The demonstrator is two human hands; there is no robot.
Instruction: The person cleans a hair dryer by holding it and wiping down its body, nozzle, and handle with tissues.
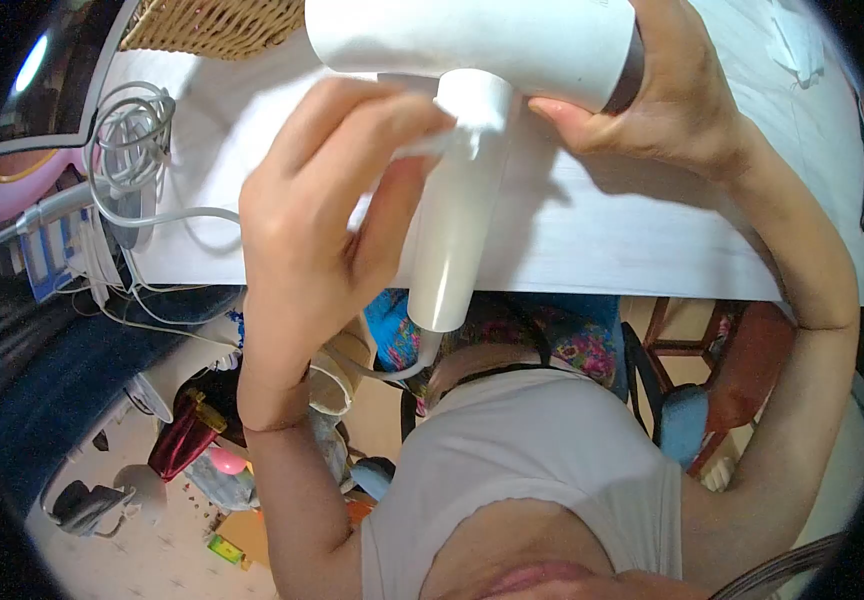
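A white hair dryer (472, 40) is held at the top of the view, its barrel lying crosswise and its handle (452, 230) pointing down toward my body. My right hand (667, 105) grips the dark-ringed right end of the barrel, thumb along its lower side. Beside the upper handle, my left hand (317, 185) is closed in a pinch, slightly blurred. Something thin and whitish shows at its fingertips against the handle, too smeared to name. From the handle's lower end a grey cord (392, 374) runs left below the table edge.
The white-covered table (622, 240) ends just above my lap. A wicker basket (217, 30) stands at the back left, near a coiled grey cable (137, 140) and a dark screen (47, 70). A white crumpled piece (797, 45) lies at the far right. Below left are floor items and a bin (332, 385).
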